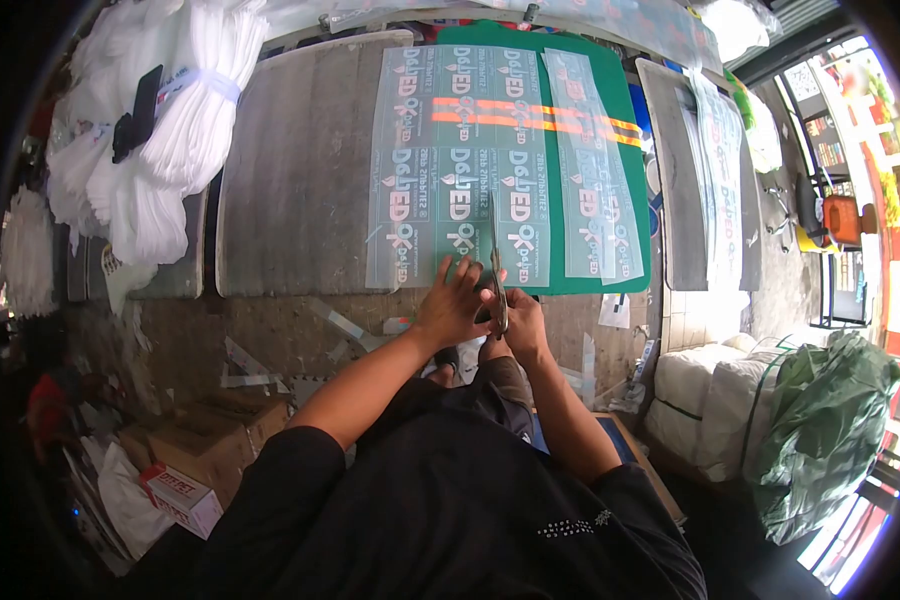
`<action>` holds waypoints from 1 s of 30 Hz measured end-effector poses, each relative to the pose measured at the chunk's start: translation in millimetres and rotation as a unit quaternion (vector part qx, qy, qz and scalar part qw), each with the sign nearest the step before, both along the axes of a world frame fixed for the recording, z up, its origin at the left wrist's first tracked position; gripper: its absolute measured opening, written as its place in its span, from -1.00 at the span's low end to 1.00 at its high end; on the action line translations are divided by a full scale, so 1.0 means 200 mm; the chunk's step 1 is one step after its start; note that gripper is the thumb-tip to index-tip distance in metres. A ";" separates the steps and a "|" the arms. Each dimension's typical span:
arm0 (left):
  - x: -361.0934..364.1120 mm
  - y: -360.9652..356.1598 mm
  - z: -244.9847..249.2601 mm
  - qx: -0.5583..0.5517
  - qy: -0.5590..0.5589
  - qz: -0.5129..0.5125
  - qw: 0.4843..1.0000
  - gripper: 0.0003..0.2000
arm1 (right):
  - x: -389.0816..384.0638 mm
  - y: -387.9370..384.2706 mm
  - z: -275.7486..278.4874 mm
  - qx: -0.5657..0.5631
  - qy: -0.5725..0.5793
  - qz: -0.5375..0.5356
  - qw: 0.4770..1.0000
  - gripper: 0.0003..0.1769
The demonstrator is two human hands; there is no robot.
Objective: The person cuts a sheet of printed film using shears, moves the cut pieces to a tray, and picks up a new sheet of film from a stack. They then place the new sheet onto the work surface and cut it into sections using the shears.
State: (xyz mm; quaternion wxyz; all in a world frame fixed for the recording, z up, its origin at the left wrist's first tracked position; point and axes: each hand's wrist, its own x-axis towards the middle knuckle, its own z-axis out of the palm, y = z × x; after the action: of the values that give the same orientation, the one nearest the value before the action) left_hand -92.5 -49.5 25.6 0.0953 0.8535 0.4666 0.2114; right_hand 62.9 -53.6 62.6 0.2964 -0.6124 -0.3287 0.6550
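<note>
My right hand (522, 322) is closed around the handles of a pair of scissors (496, 255), whose long blades point away from me over a clear printed film sheet (410, 190). Repeated white "DeTED" style logos cover this sheet. At its near edge, my left hand (454, 305) rests with fingers stretched and spread, right beside the scissors' handles. Under the film lies green fabric (625, 210) with orange and silver reflective stripes (610, 128). A narrower printed film strip (585, 180) lies on the green fabric to the right.
Grey boards (300, 170) support the work. White bundled plastic (195, 120) hangs at the left with a black object (138, 115) on it. Film offcuts (340, 325) litter the floor. Cardboard boxes (215, 430) stand lower left; a wrapped white bale (705, 400) and green sack (830, 420) sit lower right.
</note>
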 end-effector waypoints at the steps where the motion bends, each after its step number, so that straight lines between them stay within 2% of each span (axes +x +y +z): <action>1: 0.00 0.00 0.00 -0.011 0.006 -0.003 1.000 -0.15 | 0.00 0.01 0.00 0.009 -0.008 0.009 1.000 -0.53; 11: -0.01 0.01 0.00 -0.023 0.002 -0.013 1.000 -0.25 | -0.01 0.06 -0.04 0.011 -0.001 0.001 1.000 -0.52; 13: -0.01 0.00 0.00 -0.016 0.009 -0.013 1.000 -0.23 | -0.03 0.06 -0.05 0.039 -0.001 -0.031 0.999 -0.48; 17: -0.02 0.00 0.00 -0.031 0.019 -0.011 0.999 -0.21 | -0.03 0.08 -0.04 0.021 -0.003 -0.011 1.000 -0.54; 19: -0.01 0.00 0.01 -0.040 0.031 -0.008 0.999 -0.20 | -0.03 0.09 -0.05 0.045 -0.011 -0.017 0.999 -0.47; 28: -0.01 0.00 0.02 -0.027 0.009 -0.012 1.000 -0.15 | -0.05 0.14 -0.02 0.062 0.004 -0.020 0.998 -0.40; 30: -0.01 0.00 0.02 -0.022 0.013 -0.013 1.000 -0.14 | -0.06 0.16 -0.03 0.060 -0.002 -0.017 0.998 -0.45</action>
State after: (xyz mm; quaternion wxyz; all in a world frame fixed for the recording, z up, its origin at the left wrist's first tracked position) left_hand -94.7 -48.6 30.3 0.1109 0.8598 0.4611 0.1892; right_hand 51.2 -21.4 56.4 0.3431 -0.6004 -0.3573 0.6278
